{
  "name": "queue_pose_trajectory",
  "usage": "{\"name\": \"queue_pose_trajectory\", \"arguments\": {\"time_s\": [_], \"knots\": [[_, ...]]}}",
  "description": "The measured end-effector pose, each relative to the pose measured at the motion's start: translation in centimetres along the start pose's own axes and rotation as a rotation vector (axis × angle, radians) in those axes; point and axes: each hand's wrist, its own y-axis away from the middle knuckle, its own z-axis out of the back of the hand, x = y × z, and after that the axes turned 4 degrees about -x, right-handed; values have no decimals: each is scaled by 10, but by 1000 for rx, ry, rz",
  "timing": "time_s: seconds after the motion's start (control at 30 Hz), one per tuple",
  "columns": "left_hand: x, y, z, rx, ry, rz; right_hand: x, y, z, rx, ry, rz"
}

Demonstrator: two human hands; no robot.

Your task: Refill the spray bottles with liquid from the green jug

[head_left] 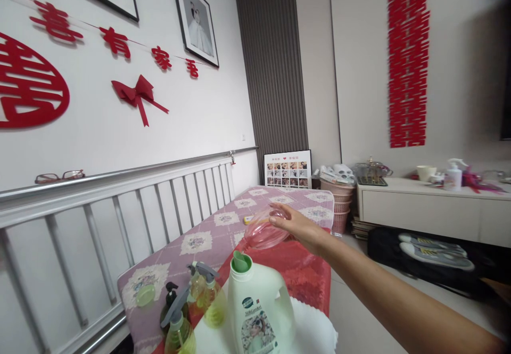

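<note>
My right hand (300, 227) reaches forward over the bed, its fingers resting on the rim of a clear pink plastic basin (265, 230) that sits on a red cloth (303, 271). Whether the fingers grip the rim or only touch it is unclear. My left hand is out of view. Close to me stand a large white detergent jug (257, 311) with a green cap and two yellow-green spray bottles (207, 295), (179, 330), plus a dark pump bottle (171, 298).
The bed has a pink patterned cover (223, 221) and a white railed headboard (120, 205) with glasses (59, 176) on top. Stacked pink baskets (341, 205), a photo frame (287, 169) and a white low cabinet (431, 207) stand beyond. A black bag (423, 255) lies on the floor.
</note>
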Motion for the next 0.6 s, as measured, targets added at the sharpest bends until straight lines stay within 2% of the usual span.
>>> {"name": "queue_pose_trajectory", "arguments": {"time_s": [0.17,0.33,0.4,0.5,0.6], "knots": [[-1,7,-2,-11,-14,16,6,3,-1,-7,46,4],[-10,2,-9,-46,-31,43,5,1,-1,-1,50,14],[-6,6,-10,-61,-48,64,4,0,-1,-5,57,18],[23,35,-5,-88,-81,106,5,-1,-2,-14,70,20],[72,88,9,-112,-114,157,5,-4,-1,-21,89,20]]}}
